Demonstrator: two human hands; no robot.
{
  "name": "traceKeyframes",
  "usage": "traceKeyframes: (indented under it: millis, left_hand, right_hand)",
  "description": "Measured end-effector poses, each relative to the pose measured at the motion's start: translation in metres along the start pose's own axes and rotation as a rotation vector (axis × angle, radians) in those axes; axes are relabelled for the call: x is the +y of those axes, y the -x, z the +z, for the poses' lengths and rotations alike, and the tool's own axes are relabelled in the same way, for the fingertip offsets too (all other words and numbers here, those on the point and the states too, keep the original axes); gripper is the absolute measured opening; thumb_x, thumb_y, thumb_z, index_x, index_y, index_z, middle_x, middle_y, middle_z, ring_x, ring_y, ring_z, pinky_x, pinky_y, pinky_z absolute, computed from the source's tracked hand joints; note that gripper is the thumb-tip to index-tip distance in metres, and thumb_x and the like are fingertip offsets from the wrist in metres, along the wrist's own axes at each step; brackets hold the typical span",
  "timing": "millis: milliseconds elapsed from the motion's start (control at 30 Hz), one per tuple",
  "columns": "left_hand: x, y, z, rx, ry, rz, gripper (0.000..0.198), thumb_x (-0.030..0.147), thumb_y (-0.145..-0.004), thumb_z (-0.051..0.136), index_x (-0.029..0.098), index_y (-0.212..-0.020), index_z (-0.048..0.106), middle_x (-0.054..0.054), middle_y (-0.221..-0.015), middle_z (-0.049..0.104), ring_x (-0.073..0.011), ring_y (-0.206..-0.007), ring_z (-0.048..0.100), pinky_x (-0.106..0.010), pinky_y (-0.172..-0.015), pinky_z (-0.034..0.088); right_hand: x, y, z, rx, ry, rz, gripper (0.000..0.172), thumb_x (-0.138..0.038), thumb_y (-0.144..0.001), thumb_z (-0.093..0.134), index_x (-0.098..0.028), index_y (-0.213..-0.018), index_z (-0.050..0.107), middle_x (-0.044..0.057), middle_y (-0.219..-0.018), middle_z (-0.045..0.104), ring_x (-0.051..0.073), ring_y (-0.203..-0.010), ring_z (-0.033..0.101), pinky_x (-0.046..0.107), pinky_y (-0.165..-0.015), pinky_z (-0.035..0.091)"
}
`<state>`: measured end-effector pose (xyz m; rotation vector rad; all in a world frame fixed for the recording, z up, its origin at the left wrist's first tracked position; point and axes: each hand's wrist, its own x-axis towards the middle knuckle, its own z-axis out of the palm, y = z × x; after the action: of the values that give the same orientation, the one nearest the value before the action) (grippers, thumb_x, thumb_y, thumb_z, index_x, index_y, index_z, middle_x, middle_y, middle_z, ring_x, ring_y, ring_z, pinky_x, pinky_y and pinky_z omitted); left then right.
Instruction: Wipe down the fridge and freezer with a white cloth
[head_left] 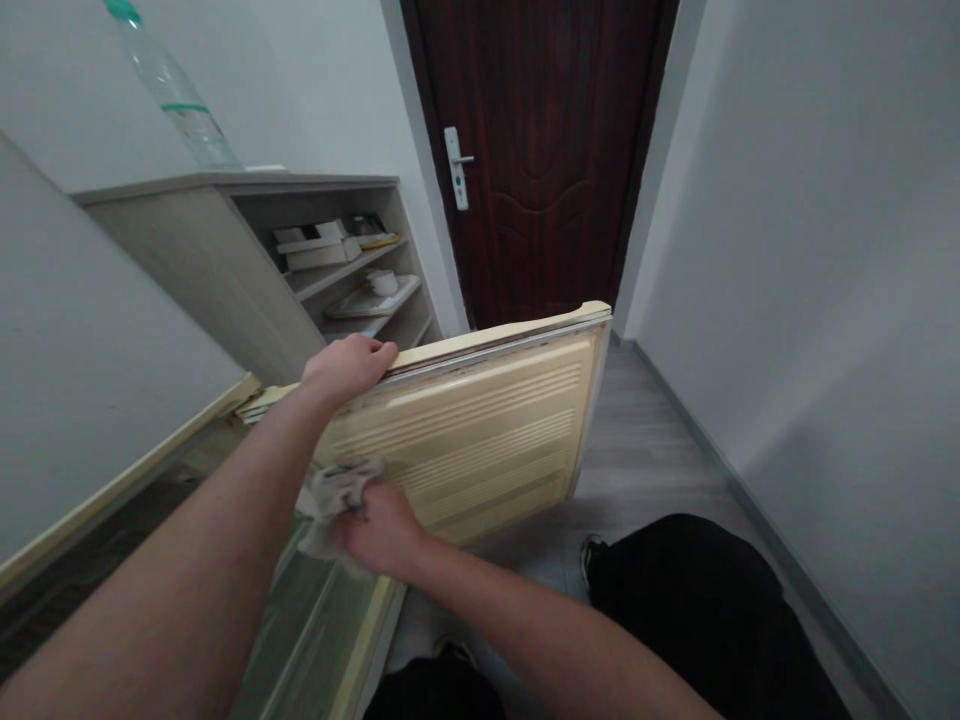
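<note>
One crumpled grey cloth (335, 492), ribbed cream door (487, 435)

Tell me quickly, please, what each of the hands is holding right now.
Left hand: closed over the top edge of the cream door.
Right hand: closed on a grey cloth, pressed against that door's inner side.

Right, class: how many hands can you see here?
2. The left hand grips the top edge of the cream door; the right hand holds a cloth against its ribbed face. No others show.
</note>
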<state>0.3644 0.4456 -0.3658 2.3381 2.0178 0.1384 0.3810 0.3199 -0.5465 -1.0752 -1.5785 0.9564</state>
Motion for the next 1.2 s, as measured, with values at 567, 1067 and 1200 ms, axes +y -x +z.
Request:
traceKeyframes:
  millis: [567,1067,1200]
  left_hand:
    - [0.001,0.008,-0.004,-0.01,0.004,0.043,0.057,0.056,-0.092,0.031,0.027,-0.115,0.075,-0.016,-0.117,0.072,-0.0392,-0.107,0.066,-0.05,-0.09,0.053]
    - [0.0,0.0,0.0,0.022,-0.01,0.023,0.056,0.053,-0.093,0.031,0.027,-0.117,0.075,-0.017,-0.118,0.071,-0.0407,-0.111,0.065,-0.053,-0.091,0.054]
    - [-0.001,-0.001,0.002,0.044,-0.008,0.036,0.055,0.051,-0.093,0.031,0.025,-0.114,0.075,-0.017,-0.117,0.071,-0.0398,-0.109,0.065,-0.054,-0.09,0.054]
  right_hand:
    - [0.12,0.088,-0.261,1.05,0.431,0.081,0.024,-0.028,-0.082,0.05,-0.015,-0.095,0.065,0.013,-0.099,0.064,0.026,-0.095,0.058,0.041,-0.091,0.046]
    - [0.118,0.051,-0.159,0.763,0.47,-0.005,0.023,-0.007,-0.083,0.05,-0.016,-0.095,0.068,0.011,-0.106,0.061,0.023,-0.101,0.057,0.035,-0.092,0.047]
    - [0.109,0.041,-0.109,0.644,0.422,-0.006,0.028,-0.003,-0.081,0.054,-0.017,-0.099,0.07,0.011,-0.113,0.062,0.024,-0.108,0.056,0.038,-0.098,0.047]
